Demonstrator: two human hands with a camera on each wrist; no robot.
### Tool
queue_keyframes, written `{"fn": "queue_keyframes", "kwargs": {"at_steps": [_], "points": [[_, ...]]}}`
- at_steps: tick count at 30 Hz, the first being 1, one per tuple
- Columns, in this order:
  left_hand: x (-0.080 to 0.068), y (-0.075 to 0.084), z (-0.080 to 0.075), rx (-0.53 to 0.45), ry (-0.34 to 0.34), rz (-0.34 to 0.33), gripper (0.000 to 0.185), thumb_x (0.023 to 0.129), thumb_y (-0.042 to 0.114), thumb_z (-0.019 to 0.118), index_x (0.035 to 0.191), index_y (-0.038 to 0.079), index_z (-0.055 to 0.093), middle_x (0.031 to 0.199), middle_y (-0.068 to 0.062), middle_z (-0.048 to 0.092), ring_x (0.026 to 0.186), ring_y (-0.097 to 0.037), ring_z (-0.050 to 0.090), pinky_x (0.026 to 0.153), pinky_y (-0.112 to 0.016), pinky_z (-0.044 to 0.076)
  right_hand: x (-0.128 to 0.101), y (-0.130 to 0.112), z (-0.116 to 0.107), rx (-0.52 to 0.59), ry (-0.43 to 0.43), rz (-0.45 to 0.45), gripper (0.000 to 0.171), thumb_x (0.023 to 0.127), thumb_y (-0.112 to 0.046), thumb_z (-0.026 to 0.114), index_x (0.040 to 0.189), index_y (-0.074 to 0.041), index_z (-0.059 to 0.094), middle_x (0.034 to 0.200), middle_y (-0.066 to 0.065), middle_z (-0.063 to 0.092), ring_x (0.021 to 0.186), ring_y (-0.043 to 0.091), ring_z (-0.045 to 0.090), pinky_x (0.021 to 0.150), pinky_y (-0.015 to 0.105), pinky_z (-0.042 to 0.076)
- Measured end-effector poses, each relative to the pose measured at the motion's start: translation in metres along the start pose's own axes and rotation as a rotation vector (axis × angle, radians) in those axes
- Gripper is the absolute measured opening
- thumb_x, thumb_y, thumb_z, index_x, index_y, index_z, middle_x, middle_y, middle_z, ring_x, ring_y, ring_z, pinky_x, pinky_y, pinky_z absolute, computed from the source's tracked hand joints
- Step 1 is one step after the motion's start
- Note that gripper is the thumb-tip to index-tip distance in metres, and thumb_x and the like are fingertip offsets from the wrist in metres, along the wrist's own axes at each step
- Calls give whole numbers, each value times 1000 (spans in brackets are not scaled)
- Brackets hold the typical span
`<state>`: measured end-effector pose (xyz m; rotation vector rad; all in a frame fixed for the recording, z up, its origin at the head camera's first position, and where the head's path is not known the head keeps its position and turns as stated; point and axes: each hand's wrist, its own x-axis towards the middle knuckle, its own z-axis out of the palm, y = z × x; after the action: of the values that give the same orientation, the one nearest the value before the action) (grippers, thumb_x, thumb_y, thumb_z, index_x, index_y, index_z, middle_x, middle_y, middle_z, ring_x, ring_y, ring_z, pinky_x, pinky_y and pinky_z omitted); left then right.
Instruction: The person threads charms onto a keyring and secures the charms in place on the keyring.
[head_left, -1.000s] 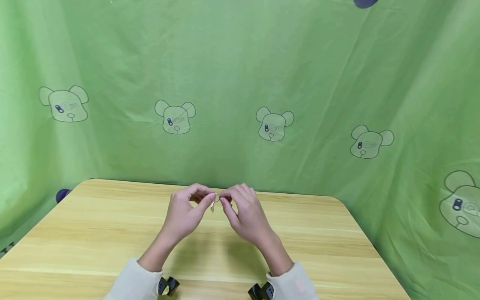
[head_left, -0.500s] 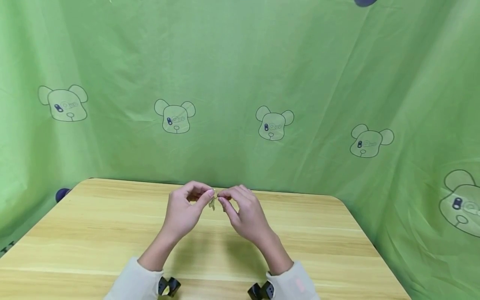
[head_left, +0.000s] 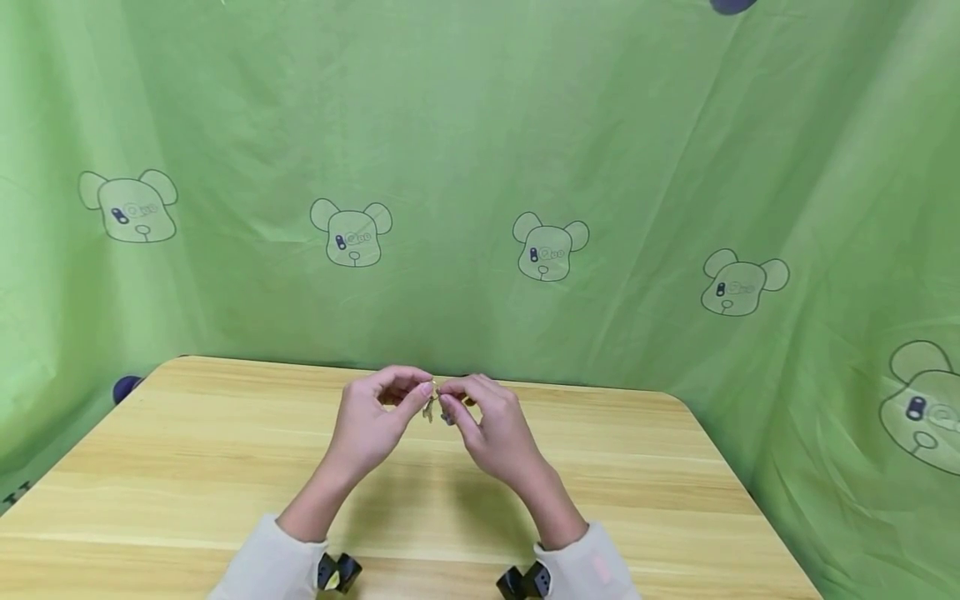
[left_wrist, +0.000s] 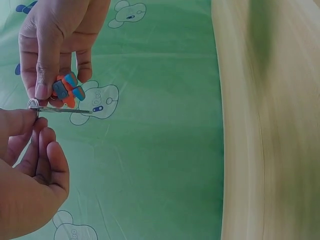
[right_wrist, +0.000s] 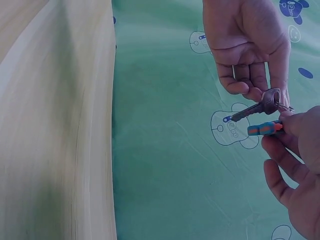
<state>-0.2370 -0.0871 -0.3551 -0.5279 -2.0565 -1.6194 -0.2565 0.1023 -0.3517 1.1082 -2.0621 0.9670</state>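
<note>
Both hands meet above the table's far part in the head view, around a small metal key ring point(right_wrist: 285, 107). My left hand point(head_left: 375, 425) pinches one side of the ring between thumb and finger. On the other side, my right hand point(head_left: 491, 429) also pinches it. A metal key point(right_wrist: 255, 106) hangs from the ring, its blade pointing down; the left wrist view catches it nearly edge-on. An orange and blue charm point(left_wrist: 68, 90), shaped like a tiny figure, dangles just under the right fingertips. Fingers hide part of the ring.
A light wood table point(head_left: 225, 467) lies under the hands. Behind and beside it hangs a green curtain point(head_left: 450, 125) printed with bear heads. Black wrist cameras sit at both pale sleeve cuffs.
Hands stay almost in place with small finger shifts. The key has turned from a thin edge to a broader side, and the charm now shows below the right fingers.
</note>
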Motion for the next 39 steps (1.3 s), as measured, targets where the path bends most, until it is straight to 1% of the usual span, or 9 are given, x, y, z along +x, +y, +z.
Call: {"fn": "queue_keyframes", "kwargs": {"at_steps": [4,9,17,22,27,29,34,36,39], "points": [[0,1,0,1,-2,1,11,97,22,74,101,11,77,87,3,75,79,-15,68,74,-29,56,0,0,-1,30,6,29,9,95,-1,71,103,-4,73,88,2,71,80,13,66,71,25,56],[0,1,0,-4,4,-3,13,97,24,73,99,12,76,87,2,74,79,-15,68,75,-29,56,-1,2,-1,47,24,20,9,95,0,70,102,-4,73,86,1,70,77,13,66,70,25,56],[-1,2,1,-17,-7,-33,10,98,21,72,100,12,75,86,0,72,78,-17,66,76,-30,55,-1,2,-1,52,44,3,8,95,1,69,101,-4,71,83,0,68,75,12,64,67,28,57],[-1,4,1,-14,1,-46,9,99,20,71,100,11,74,87,0,72,78,-17,66,76,-30,55,-1,3,0,58,50,2,8,94,2,69,100,-4,71,82,0,68,74,12,64,66,31,58],[-1,4,1,-22,13,-54,9,99,19,71,101,11,74,86,-1,71,78,-17,66,74,-29,54,-1,2,0,59,39,6,7,95,-1,69,99,-4,72,83,0,68,74,12,64,67,27,57],[-1,4,1,-30,7,-57,10,99,18,71,103,10,73,86,-2,72,78,-18,66,72,-29,54,-1,3,0,59,36,9,6,96,-2,68,100,-4,72,83,0,68,75,12,64,68,25,56],[-1,2,1,-18,-45,-38,12,100,15,69,110,9,73,85,-2,74,75,-23,67,70,-29,55,-2,4,0,52,45,13,5,96,-4,68,99,-4,72,85,1,69,75,12,65,69,25,56],[-1,2,2,6,-60,-24,11,100,15,69,108,10,74,84,-1,75,74,-22,68,69,-30,56,-2,4,0,49,48,12,5,96,-4,68,99,-4,72,86,2,70,75,13,65,69,25,56],[-1,2,2,41,-58,-3,8,99,16,70,104,12,74,82,3,74,72,-21,67,67,-30,56,-2,5,0,48,50,11,5,96,-5,68,99,-4,72,86,2,70,75,13,65,69,25,56]]}}
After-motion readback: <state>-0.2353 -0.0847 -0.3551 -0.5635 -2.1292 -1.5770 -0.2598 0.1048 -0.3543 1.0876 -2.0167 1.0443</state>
